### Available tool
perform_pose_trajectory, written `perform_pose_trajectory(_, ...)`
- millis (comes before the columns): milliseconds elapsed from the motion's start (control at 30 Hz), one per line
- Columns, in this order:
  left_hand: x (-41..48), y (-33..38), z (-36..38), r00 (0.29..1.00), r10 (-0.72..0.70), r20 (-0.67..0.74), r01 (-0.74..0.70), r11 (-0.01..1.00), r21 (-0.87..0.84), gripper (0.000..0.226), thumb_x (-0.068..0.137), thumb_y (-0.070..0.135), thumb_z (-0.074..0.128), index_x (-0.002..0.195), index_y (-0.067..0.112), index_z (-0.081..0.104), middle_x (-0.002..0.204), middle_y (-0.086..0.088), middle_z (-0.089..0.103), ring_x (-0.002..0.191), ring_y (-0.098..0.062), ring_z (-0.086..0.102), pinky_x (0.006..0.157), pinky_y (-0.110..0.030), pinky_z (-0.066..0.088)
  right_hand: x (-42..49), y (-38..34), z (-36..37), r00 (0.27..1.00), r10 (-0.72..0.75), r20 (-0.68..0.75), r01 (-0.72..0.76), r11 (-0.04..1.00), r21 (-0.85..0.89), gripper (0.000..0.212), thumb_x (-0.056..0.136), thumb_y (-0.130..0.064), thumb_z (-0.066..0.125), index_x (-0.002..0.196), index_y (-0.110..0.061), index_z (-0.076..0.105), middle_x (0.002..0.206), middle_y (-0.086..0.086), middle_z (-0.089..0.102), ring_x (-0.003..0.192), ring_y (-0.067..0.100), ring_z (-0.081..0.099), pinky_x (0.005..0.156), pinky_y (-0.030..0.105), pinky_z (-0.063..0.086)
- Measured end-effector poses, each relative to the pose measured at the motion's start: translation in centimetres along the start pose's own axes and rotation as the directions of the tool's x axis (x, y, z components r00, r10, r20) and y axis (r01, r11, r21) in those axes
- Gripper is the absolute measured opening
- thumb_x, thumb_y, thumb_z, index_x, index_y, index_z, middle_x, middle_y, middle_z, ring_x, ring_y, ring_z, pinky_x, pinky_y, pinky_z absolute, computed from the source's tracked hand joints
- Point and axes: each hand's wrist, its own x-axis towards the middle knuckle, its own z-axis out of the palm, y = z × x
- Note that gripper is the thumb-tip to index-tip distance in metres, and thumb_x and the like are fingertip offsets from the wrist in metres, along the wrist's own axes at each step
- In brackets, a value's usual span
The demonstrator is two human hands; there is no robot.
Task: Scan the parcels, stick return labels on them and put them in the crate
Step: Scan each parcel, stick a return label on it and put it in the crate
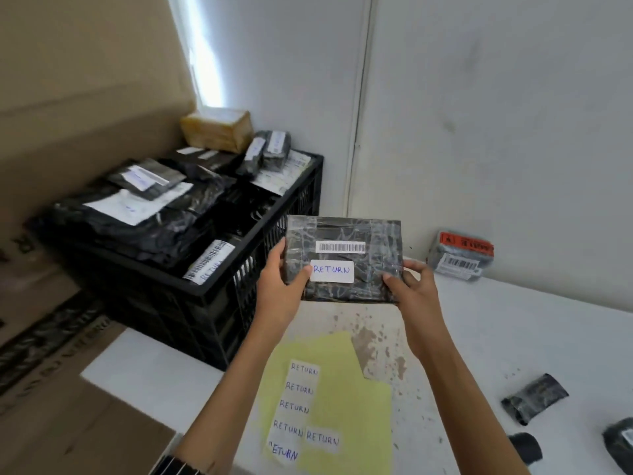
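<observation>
Parcel [373, 234], bearing a barcode strip [340, 247] and a RETURN label [331, 270], held at frame centre above the table [513, 337], long axis running left to right. The left hand [277, 286] grasps its left edge and the right hand [411, 289] its right edge, thumbs on the top face. The crate [191, 323], heaped with parcels, lies just left and upper left, nearer the left hand, so the drop-in probably calls for a leftward carry.

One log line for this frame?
left hand, right hand: grip parcel | RETURN label: stuck on | parcel: held above table, by crate | crate: already holds parcels
</observation>
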Motion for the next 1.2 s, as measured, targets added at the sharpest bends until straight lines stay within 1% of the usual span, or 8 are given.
perform_pose_trajectory(133, -0.4, 3.7, -3.9, 0.995, 0.07, -0.066, -0.072, 0.997, -0.036, 0.058, 0.091, 0.016, 0.06, 0.143, 0.027, 0.035, 0.129, -0.001, 0.055, 0.118, -0.016, 0.053, 0.099, -0.038, 0.046, -1.2, -3.6, 2.6, 0.995, -0.054, 0.082, 0.051, 0.998, 0.032, 0.026, 0.092, 0.002, 0.048, 0.113, -0.012, 0.039, 0.095, 0.001, 0.065, 0.08, 0.013, 0.061, 0.071, 0.026, 0.05)
perform_pose_trajectory(267, 0.2, 6.1, -8.4, 0.984, 0.086, -0.154, -0.089, 0.996, -0.012, 0.053, 0.092, 0.009, 0.058, 0.14, 0.021, 0.04, 0.113, -0.001, 0.06, 0.095, -0.009, 0.06, 0.073, -0.015, 0.047, -1.5, -6.0, 7.0, 0.979, -0.061, 0.193, 0.057, 0.998, 0.029, 0.036, 0.088, 0.007, 0.044, 0.121, -0.009, 0.039, 0.105, 0.012, 0.063, 0.084, 0.02, 0.058, 0.069, 0.028, 0.048)
perform_pose_trajectory(433, 2.8, 6.8, -14.6, 0.963, 0.044, -0.267, -0.044, 0.999, 0.006, 0.05, 0.089, 0.013, 0.063, 0.135, 0.018, 0.043, 0.108, 0.001, 0.059, 0.101, -0.014, 0.058, 0.088, -0.032, 0.049, 0.5, -7.2, 14.3, 0.967, -0.022, 0.253, 0.01, 0.999, 0.046, 0.041, 0.085, 0.008, 0.048, 0.123, -0.008, 0.045, 0.115, 0.02, 0.059, 0.087, 0.023, 0.059, 0.065, 0.028, 0.049)
perform_pose_trajectory(667, 10.9, 5.3, -23.4, 0.919, -0.036, -0.393, 0.047, 0.999, 0.018, 0.029, 0.086, 0.004, 0.065, 0.113, 0.002, 0.055, 0.102, -0.012, 0.056, 0.071, -0.022, 0.062, 0.062, -0.027, 0.058, 3.5, -6.4, 26.1, 0.95, 0.123, 0.286, -0.168, 0.976, 0.136, 0.043, 0.087, 0.01, 0.05, 0.122, -0.009, 0.034, 0.115, 0.016, 0.05, 0.088, 0.024, 0.06, 0.065, 0.031, 0.054)
perform_pose_trajectory(767, 15.2, 4.2, -26.8, 0.898, -0.016, -0.44, 0.078, 0.989, 0.123, 0.016, 0.086, 0.002, 0.063, 0.102, -0.002, 0.063, 0.094, -0.019, 0.064, 0.067, -0.025, 0.061, 0.071, -0.034, 0.054, 3.9, -5.0, 29.9, 0.937, 0.154, 0.313, -0.138, 0.988, -0.073, 0.047, 0.086, -0.003, 0.062, 0.121, -0.013, 0.031, 0.107, 0.012, 0.051, 0.085, 0.022, 0.057, 0.072, 0.033, 0.05)
perform_pose_trajectory(900, 18.9, 2.5, -29.6, 0.909, 0.057, -0.413, 0.118, 0.915, 0.386, 0.017, 0.087, 0.003, 0.059, 0.101, 0.004, 0.07, 0.097, -0.015, 0.068, 0.094, -0.029, 0.063, 0.083, -0.027, 0.045, 4.7, -2.0, 33.6, 0.954, 0.01, 0.299, 0.103, 0.927, -0.361, 0.047, 0.086, -0.027, 0.067, 0.114, -0.018, 0.031, 0.087, 0.0, 0.044, 0.082, 0.018, 0.052, 0.074, 0.035, 0.044)
perform_pose_trajectory(1000, 19.9, 1.0, -30.6, 0.933, 0.099, -0.346, 0.115, 0.829, 0.547, 0.022, 0.087, 0.001, 0.055, 0.103, 0.003, 0.07, 0.101, -0.013, 0.068, 0.1, -0.027, 0.062, 0.088, -0.025, 0.042, 5.4, -0.2, 35.3, 0.936, -0.09, 0.341, 0.286, 0.761, -0.582, 0.048, 0.087, -0.038, 0.064, 0.118, -0.017, 0.034, 0.101, 0.003, 0.049, 0.109, 0.028, 0.048, 0.096, 0.044, 0.04)
perform_pose_trajectory(1200, 20.4, -1.0, -31.3, 0.961, 0.142, -0.236, 0.061, 0.726, 0.685, 0.021, 0.085, 0.01, 0.06, 0.104, 0.009, 0.071, 0.109, -0.015, 0.064, 0.104, -0.031, 0.059, 0.093, -0.033, 0.043, 5.8, 1.7, 35.2, 0.902, -0.199, 0.384, 0.429, 0.523, -0.736, 0.054, 0.09, -0.043, 0.057, 0.129, -0.009, 0.042, 0.124, 0.008, 0.045, 0.122, 0.025, 0.033, 0.101, 0.036, 0.034)
